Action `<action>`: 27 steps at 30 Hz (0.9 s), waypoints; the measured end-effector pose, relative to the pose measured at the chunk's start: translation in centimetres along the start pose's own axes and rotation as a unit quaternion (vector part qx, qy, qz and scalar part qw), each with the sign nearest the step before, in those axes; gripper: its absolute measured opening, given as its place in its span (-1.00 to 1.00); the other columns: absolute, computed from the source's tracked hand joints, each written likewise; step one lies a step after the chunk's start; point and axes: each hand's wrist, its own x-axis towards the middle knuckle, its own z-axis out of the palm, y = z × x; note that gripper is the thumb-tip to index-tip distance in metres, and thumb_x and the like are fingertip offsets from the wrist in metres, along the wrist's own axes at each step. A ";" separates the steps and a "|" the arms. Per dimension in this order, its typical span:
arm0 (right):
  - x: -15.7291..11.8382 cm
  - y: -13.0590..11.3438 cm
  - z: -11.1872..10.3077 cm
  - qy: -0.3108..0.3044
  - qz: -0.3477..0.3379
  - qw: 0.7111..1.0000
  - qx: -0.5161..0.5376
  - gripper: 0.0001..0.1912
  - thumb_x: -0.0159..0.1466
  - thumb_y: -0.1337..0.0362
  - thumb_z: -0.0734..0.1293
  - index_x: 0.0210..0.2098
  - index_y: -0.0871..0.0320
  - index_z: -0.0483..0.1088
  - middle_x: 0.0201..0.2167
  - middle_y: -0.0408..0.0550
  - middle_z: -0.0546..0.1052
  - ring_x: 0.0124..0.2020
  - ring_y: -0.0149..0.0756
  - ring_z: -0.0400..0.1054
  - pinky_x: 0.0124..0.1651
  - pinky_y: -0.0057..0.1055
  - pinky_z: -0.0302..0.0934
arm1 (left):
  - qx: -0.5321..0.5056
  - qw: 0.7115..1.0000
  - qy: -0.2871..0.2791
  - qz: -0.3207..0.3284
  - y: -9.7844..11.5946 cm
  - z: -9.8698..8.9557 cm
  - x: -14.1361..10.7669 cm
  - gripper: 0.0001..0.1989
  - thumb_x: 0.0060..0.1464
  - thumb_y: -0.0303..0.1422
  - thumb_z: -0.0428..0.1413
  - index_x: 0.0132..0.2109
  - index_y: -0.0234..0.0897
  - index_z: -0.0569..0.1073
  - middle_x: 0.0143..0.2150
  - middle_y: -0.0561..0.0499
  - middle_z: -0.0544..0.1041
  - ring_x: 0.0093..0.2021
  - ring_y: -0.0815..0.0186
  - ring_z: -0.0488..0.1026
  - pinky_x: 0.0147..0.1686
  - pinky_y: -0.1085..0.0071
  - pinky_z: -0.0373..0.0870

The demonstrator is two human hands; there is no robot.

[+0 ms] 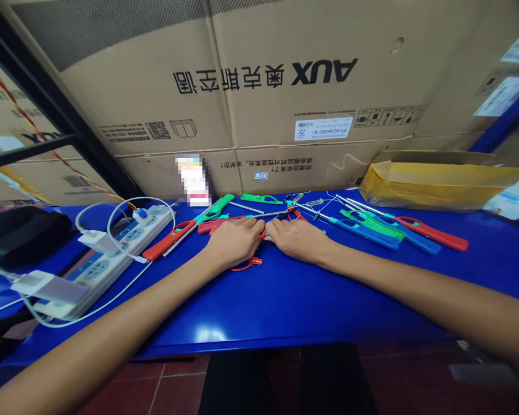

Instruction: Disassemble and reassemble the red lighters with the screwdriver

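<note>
Near the middle of the blue table, my left hand (236,239) is closed around a red lighter handle (262,234), mostly hidden by the fingers. My right hand (297,237) meets it from the other side, fingers curled together at the handle's end; what they pinch is hidden. Just behind the hands lies another red long-necked lighter (207,225) with a metal rod. A loose red ring-shaped part (246,265) rests in front of my left hand. Behind my right hand are small metal pieces and thin wires (315,203).
To the left lie a red-and-green lighter (168,241) and a white power strip (97,268) with chargers and cables. Green (262,199), blue (363,233) and red (436,233) lighter pieces are spread about. A large cardboard box (263,115) stands behind, a yellow-taped open box (415,187) at right.
</note>
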 end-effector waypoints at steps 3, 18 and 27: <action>0.0 0.0 -0.1 -0.022 -0.002 1.000 0.001 -0.58 0.62 0.37 -0.07 0.09 0.29 0.36 -0.15 0.19 0.62 -0.31 -0.16 0.52 -0.40 -0.28 0.13 | -0.002 1.000 -0.008 -0.012 0.0 0.2 -0.1 -0.86 0.41 -0.34 0.05 -0.11 -0.27 0.48 -0.19 -0.14 0.62 -0.19 0.11 0.58 -0.31 0.29 0.39; -0.5 0.0 0.6 -0.001 -0.013 1.000 -0.008 -0.58 0.60 0.39 -0.09 0.08 0.27 0.36 -0.23 0.15 0.58 -0.29 -0.12 0.45 -0.39 -0.25 0.14 | -0.011 1.000 -0.008 -0.028 0.6 0.3 -0.3 -0.84 0.42 -0.35 0.03 -0.06 -0.23 0.51 -0.22 -0.13 0.61 -0.19 0.10 0.57 -0.37 0.27 0.32; -0.8 -0.1 0.6 0.017 -0.011 1.000 -0.012 -0.58 0.60 0.41 -0.08 0.06 0.27 0.37 -0.22 0.15 0.58 -0.28 -0.13 0.44 -0.37 -0.26 0.15 | -0.024 1.000 -0.008 -0.015 0.8 -0.1 -0.1 -0.84 0.41 -0.37 0.02 -0.10 -0.23 0.50 -0.24 -0.12 0.62 -0.20 0.08 0.56 -0.13 0.17 0.38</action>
